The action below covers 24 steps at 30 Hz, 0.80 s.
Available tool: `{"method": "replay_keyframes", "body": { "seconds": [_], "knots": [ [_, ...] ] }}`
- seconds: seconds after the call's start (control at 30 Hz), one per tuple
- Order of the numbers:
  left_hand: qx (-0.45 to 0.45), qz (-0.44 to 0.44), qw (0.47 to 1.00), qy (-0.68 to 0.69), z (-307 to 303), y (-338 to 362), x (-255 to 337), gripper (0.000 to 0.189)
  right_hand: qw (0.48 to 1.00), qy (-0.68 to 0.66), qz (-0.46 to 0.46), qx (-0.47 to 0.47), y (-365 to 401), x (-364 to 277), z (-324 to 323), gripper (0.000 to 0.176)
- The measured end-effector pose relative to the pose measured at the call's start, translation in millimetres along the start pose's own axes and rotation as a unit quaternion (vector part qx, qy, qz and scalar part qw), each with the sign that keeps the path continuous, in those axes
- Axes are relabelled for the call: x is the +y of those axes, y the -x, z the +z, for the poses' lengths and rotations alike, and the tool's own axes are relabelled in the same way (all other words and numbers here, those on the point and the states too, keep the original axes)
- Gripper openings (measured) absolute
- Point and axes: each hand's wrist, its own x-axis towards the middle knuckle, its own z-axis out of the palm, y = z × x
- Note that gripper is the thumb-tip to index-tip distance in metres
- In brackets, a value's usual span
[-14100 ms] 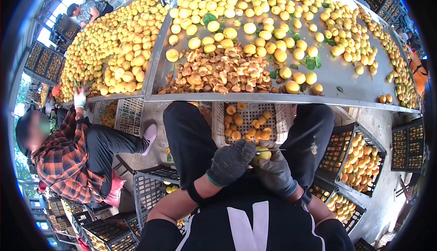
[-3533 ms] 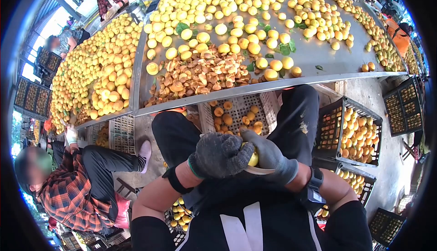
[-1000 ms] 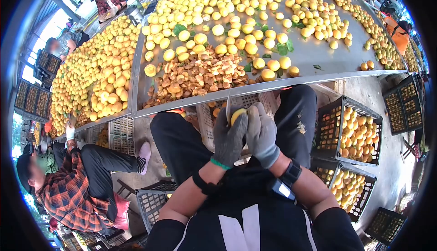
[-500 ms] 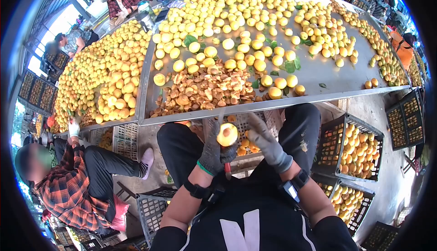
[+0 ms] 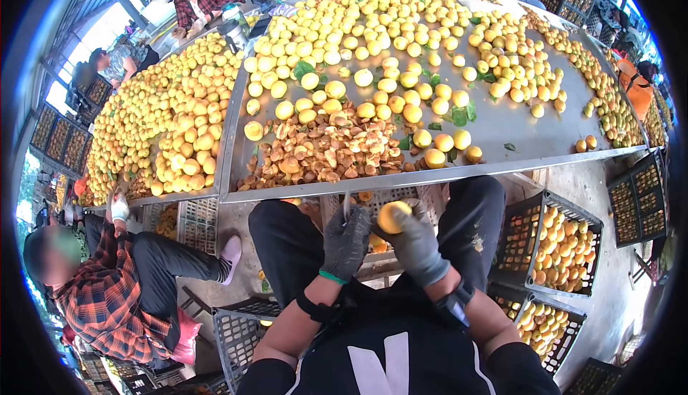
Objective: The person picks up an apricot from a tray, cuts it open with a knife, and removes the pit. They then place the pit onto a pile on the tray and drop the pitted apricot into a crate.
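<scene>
Metal worktop [image 5: 537,137] ahead of me, pretty much loaded. One yellow fruit [image 5: 395,217] sits in my right hand [image 5: 417,246], fingers wrapped round it, over a pale crate [image 5: 434,198]. Left hand [image 5: 346,241] is closed on a knife [image 5: 347,206], blade up. Hands aren't touching. Browned bits [image 5: 337,144] are heaped up front, black crate [image 5: 519,237] off right.

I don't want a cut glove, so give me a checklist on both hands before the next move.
1. Knife held in the left hand, blade pointing away from the body: ok.
2. Fruit gripped in the right hand: ok.
3. Blade clear of the right hand: ok, a gap shows between them.
4. Both hands gloved: ok.
5. Fruit cut open: cannot tell, its far side is hidden.
6. Room left in the crate between the knees: cannot tell, the hands cover much of it.
</scene>
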Motion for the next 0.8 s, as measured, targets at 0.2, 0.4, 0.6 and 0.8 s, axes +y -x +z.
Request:
{"method": "replay_keyframes", "body": {
  "seconds": [0.2,0.4,0.6,0.8],
  "knots": [
    [-0.14,-0.042,0.967,0.208,-7.7,-6.9,55.9,0.02,0.945,0.085,0.265,-0.173,-0.1,-26.5,-26.7,0.039],
    [-0.263,-0.124,0.906,0.308,-6.6,-6.6,43.1,0.021,0.864,0.026,0.405,-0.298,32.7,5.8,-25.1,0.054],
    [-0.212,-0.073,0.916,0.333,8.7,-3.7,43.1,0.034,0.912,0.186,0.307,-0.201,41.2,-0.4,-15.1,0.031],
    [-0.084,-0.04,0.953,0.287,6.1,-8.3,41.2,0.019,0.902,0.395,0.128,-0.119,41.9,-11.7,3.1,0.03]
  ]
}}
